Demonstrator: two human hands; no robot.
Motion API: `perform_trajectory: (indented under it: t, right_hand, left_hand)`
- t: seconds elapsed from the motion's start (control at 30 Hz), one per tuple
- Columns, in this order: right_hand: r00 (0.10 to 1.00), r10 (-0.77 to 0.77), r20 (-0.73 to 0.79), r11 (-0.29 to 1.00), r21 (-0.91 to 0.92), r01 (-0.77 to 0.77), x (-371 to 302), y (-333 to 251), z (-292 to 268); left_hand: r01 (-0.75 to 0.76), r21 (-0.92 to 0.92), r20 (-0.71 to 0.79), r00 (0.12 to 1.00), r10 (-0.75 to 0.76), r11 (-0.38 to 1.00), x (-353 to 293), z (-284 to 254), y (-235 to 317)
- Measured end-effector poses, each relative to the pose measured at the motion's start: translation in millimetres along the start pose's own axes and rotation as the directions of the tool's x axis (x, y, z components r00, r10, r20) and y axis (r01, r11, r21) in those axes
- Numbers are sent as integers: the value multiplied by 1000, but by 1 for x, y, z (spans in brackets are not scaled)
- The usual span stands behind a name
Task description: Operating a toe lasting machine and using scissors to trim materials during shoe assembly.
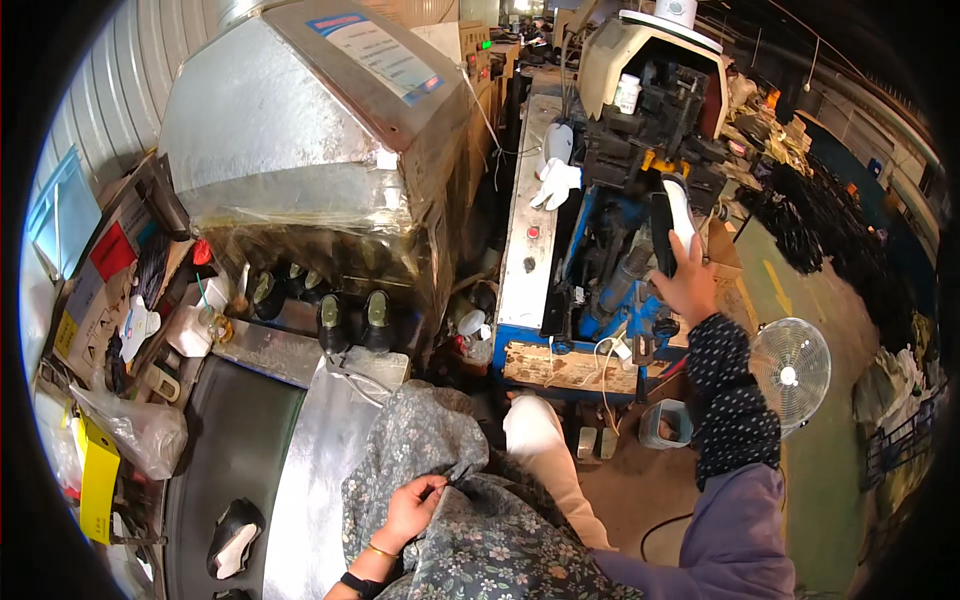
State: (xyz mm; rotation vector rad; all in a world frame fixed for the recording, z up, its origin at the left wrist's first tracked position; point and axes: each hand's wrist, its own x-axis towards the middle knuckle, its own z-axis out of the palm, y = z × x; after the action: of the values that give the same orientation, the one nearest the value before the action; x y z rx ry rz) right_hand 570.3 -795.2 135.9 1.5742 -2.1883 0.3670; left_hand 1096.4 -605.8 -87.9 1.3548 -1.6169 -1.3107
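My right hand point(690, 283) reaches forward to the machine point(628, 270) and grips the near end of a shoe point(679, 208), black on one side with a white sole. The shoe points away from me, its far end close to a yellow part of the machine. In my lap, my left hand point(412, 510) pinches a fold of the dark floral apron point(430, 430); its fingers are closed on the cloth.
Black shoes point(376, 322) stand at the mouth of a metal hood point(290, 150) on the left. Another shoe point(235, 540) lies on a dark belt point(225, 430). A white glove point(556, 186) rests on the bench; a fan point(789, 376) and a bucket point(667, 424) stand at right.
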Motion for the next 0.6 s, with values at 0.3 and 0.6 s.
perform_trajectory:
  t: [0.3, 0.6]
  right_hand:
    - [991, 128, -29, 986, 115, -124, -5, -6, 1]
    - [995, -94, 22, 957, 279, 84, 69, 24, 41]
  left_hand:
    - [7, 100, 11, 1000, -8, 995, 6, 1, 12]
    - [-31, 190, -422, 900, 110, 981, -31, -64, 16]
